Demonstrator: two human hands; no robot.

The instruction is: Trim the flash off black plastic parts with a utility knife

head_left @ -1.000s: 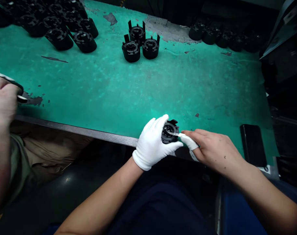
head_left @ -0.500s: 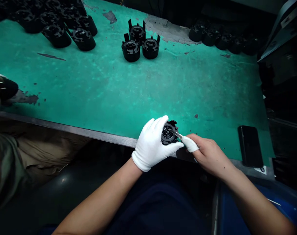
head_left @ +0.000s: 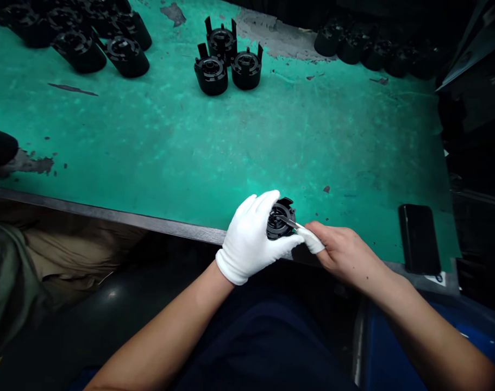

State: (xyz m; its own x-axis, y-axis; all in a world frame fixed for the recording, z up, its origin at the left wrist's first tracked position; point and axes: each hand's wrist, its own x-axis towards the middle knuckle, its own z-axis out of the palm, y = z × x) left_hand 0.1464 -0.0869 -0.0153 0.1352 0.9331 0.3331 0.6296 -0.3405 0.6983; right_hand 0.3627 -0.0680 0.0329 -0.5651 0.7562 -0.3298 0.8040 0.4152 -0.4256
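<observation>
In a white glove, my left hand (head_left: 249,239) is closed round a round black plastic housing (head_left: 286,208) at the table's near edge. Concentric rings and a raised tab show on the housing's upturned face. My right hand (head_left: 340,244), bare except for white material at the thumb and fingers, grips a knife (head_left: 288,221) with a slim metal blade. The blade's tip reaches into the middle of the housing's face. The knife's handle is hidden within the fingers.
Three similar black housings (head_left: 212,84) stand at the back middle of the green table (head_left: 149,146). More black parts (head_left: 129,60) cluster at the back left, and a row (head_left: 351,49) lines the back right. A phone (head_left: 419,239) lies at right. Another person's clothing (head_left: 11,277) shows at left.
The camera view has shifted slightly, and the other person's hand at the left has gone out of view. Both my hands keep their holds, with the blade still at the housing's middle.
</observation>
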